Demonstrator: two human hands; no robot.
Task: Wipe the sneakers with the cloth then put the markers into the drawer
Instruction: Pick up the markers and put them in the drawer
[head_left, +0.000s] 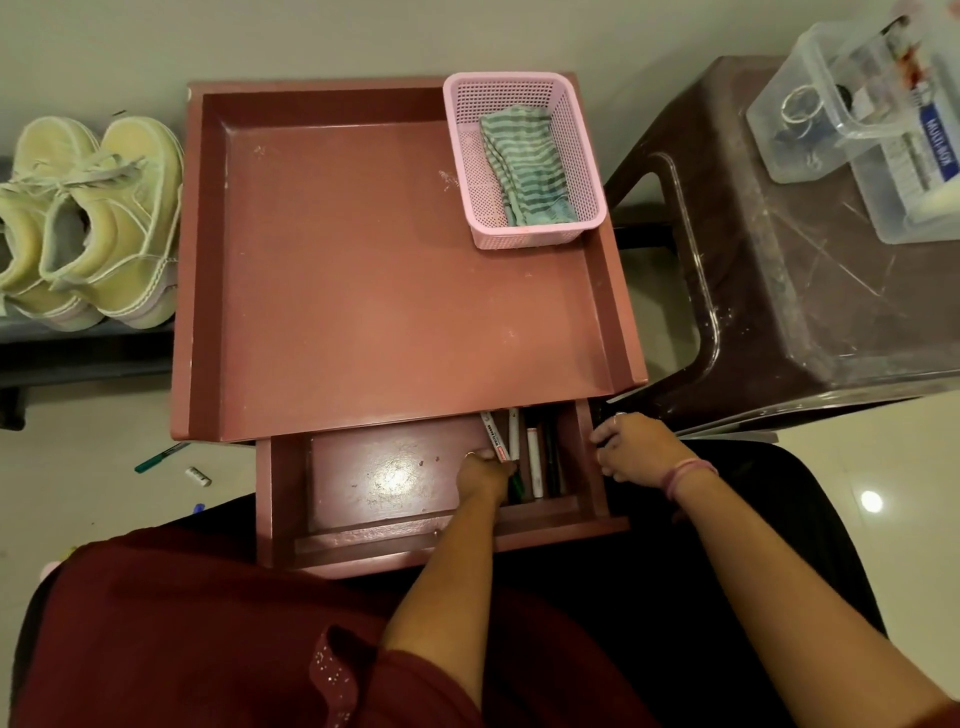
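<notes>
— While your left hand (485, 470) is down in the open drawer (363, 480), its fingers look curled round a white marker (493, 436) at the right end, though the hand hides most of the grip. Your right hand (631, 447) rests on the drawer's right wall; whether its fingers clamp the wall or only lie against it, I cannot tell.

— Where do the rest of the task's things sit?

— More markers (535, 462) lie side by side in the drawer, just right of the one you hold. The striped cloth (524, 166) is folded in the pink basket (519, 83) on the red table (363, 286), and the sneakers (88, 218) stand paired on the dark shelf (78, 358) to the left, so wiping looks done to me.

— What could go wrong from here?

— You could shut the drawer too soon. A green marker (161, 456) lies on the floor (78, 467) left of the table, near a small white piece that may be a cap, and a blue scrap nearer you. Leave them and the job is unfinished. Also, the held marker tilts up towards the tabletop's front edge; push the drawer in like that and it may jam or roll the others about.
</notes>
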